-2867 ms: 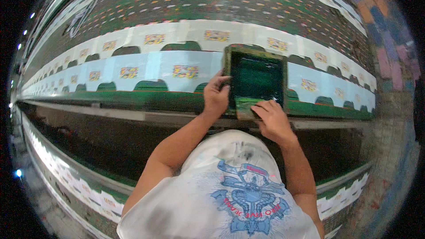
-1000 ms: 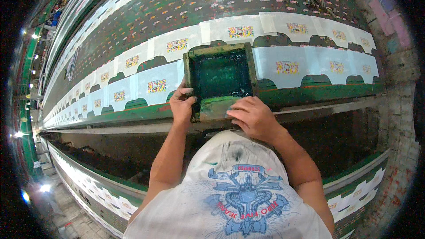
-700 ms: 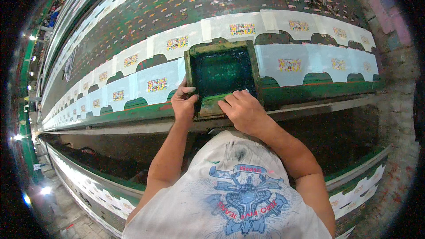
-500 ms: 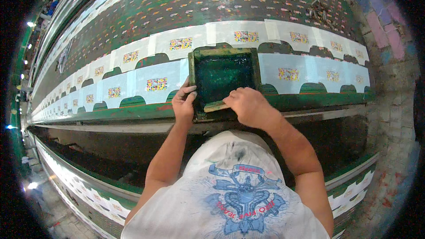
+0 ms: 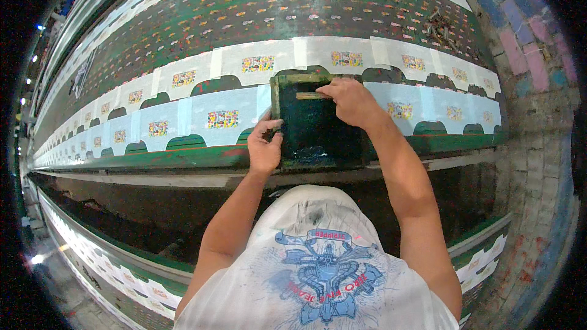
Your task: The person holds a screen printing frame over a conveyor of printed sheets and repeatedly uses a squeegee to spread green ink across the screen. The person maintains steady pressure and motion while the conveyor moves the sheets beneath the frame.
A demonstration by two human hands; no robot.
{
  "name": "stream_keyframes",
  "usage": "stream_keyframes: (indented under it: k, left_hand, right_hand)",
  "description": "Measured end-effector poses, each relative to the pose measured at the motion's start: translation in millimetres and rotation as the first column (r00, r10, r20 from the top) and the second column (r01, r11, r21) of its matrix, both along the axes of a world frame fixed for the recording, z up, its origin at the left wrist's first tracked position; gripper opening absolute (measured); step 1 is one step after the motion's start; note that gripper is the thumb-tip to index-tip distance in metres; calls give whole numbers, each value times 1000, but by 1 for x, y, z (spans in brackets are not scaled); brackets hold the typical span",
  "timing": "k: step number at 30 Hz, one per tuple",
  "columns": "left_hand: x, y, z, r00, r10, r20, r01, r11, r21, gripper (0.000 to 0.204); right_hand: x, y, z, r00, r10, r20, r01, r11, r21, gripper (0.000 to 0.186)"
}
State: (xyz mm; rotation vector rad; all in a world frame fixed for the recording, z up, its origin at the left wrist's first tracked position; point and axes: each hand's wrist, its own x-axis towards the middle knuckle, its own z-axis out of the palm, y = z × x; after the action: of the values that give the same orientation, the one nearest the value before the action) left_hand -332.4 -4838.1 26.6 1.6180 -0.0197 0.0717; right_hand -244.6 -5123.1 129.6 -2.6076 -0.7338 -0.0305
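Left hand (image 5: 264,146) grips the screen frame (image 5: 276,95) (near edge); right hand (image 5: 350,101) presses the squeegee (image 5: 310,95).

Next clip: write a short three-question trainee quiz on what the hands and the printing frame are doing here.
1. True or false: the left hand grips the left edge of the green screen frame.
2. The right hand holds the squeegee at the frame's: A) near end B) far end C) outside it.
3. What lies under the frame?

Key: 1 true. 2 B. 3 A pale fabric panel on the long table.
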Motion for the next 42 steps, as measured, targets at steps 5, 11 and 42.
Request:
stream_keyframes:
  k: [5,11,42]
  left_hand:
    - [3,1,0,1000,0,16,1,997,-76,31]
    - [3,4,-1,999,-12,34,13,1000,-19,29]
    - [-8,-65,20,985,61,160,-75,994,82,43]
  right_hand:
    - [-34,10,0,999,44,-6,-44,996,-73,46]
    - [-86,17,5,999,39,-24,-41,996,-82,46]
    - [-204,-90,-44,807,-477,-347,568,468,677,31]
